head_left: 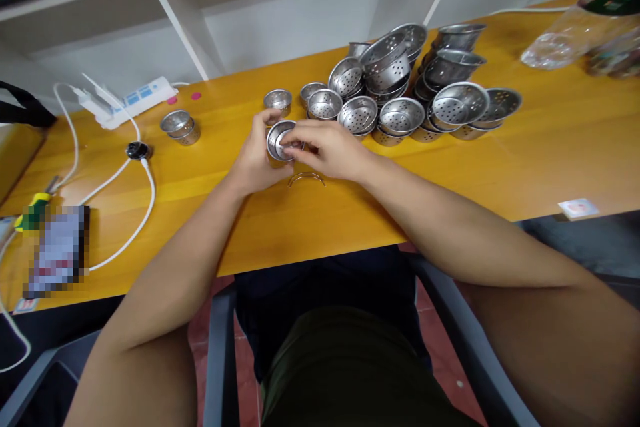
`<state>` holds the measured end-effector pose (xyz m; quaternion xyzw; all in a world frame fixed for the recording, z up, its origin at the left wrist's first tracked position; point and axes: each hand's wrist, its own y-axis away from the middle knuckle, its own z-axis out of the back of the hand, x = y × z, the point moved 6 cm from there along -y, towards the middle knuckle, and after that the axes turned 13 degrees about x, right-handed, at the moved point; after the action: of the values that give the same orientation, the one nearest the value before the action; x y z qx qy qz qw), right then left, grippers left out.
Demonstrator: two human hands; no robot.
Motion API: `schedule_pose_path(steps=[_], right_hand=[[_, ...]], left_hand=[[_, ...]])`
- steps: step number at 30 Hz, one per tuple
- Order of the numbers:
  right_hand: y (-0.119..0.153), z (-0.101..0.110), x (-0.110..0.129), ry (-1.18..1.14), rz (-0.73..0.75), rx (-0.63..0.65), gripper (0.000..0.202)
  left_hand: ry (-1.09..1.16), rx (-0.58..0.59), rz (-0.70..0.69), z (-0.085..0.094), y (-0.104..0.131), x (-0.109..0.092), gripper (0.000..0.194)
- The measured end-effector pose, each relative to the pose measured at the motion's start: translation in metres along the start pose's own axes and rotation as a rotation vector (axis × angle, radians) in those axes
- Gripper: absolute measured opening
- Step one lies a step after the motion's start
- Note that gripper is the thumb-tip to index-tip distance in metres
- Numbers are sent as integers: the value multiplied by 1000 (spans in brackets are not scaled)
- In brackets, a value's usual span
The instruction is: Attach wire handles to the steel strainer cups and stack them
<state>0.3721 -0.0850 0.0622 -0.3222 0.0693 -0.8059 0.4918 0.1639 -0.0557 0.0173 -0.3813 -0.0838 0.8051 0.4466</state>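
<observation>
A small perforated metal strainer basket (277, 140) is tilted so that its mouth faces me. Wrapped around its left side, my left hand (255, 159) holds it just above the table. My right hand (325, 147) has its fingertips inside the mouth and at the right rim, pinched on the basket; whether a smaller part is between them is hidden. Thin curved wires (307, 175) lie on the table just below the hands. Another small basket (277, 101) stands right behind them.
Several stacked strainer baskets (400, 115) crowd the table's back right. Two nested cups (181, 127) stand left, near a power strip (140, 101) and white cables (150, 207). A screwdriver (34, 209) and a blurred-out item (59, 250) lie far left; a plastic bottle (565, 37) lies far right.
</observation>
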Motion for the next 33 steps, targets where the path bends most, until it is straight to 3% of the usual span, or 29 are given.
schedule_pose_path(steps=[3, 8, 14, 18, 22, 25, 27, 29, 31, 33], right_hand=[[1, 3, 1, 16, -73, -52, 39], [1, 6, 1, 34, -70, -102, 42], [1, 4, -7, -106, -32, -128, 35], [1, 2, -14, -201, -90, -134, 45], [4, 1, -23, -290, -282, -352, 70], [9, 7, -25, -294, -332, -509, 83], [10, 14, -24, -244, -299, -474, 84], [8, 17, -20, -190, -229, -295, 72], [5, 11, -16, -142, -136, -28, 47], [4, -1, -16, -92, -71, 208, 25]], left_hand=[[84, -8, -67, -1, -2, -4, 110], [179, 98, -14, -7, -1, -12, 79], [229, 102, 49, -13, -4, -20, 97], [251, 98, 99, -17, -9, -13, 100], [219, 6, 155, -6, -7, 2, 107], [75, -123, 210, 30, 4, 22, 110], [-110, -264, 226, 71, 18, 37, 112], [-323, -463, 273, 120, 37, 55, 110], [-450, -696, 331, 166, 63, 73, 117], [-496, -818, 394, 197, 86, 94, 119]])
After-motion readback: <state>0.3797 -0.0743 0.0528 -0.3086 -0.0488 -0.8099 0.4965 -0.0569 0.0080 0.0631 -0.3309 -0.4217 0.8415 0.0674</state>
